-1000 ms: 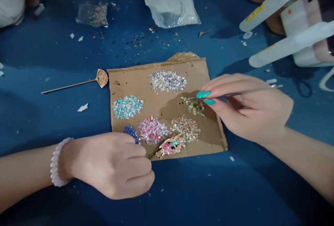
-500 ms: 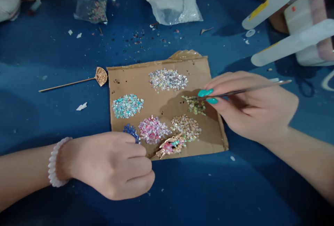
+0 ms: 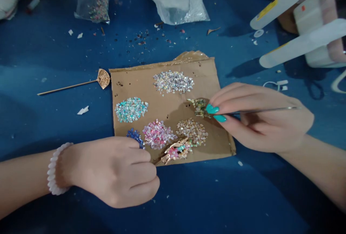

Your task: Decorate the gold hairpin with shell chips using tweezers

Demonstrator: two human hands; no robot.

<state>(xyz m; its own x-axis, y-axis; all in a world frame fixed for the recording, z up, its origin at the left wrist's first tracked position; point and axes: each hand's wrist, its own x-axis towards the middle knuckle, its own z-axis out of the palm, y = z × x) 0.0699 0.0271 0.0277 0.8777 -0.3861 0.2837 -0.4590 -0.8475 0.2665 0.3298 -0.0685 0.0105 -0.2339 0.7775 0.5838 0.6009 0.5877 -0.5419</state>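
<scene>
the right hand (image 3: 259, 118) pinches thin metal tweezers (image 3: 263, 111) between thumb and forefinger, their tips down in the greenish chip pile (image 3: 199, 105) at the right side of the cardboard sheet (image 3: 167, 100). the left hand (image 3: 119, 171) is curled into a loose fist around the stem of a gold ornament (image 3: 175, 151), which lies on the cardboard's near edge just beside the beige pile (image 3: 192, 131) and the pink pile (image 3: 158, 134). a gold fan pin (image 3: 103, 78) lies on the blue table (image 3: 54, 118), just left of the cardboard.

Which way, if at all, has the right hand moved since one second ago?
Yes: the right hand, holding tweezers, came nearer the person, against the cardboard.
</scene>
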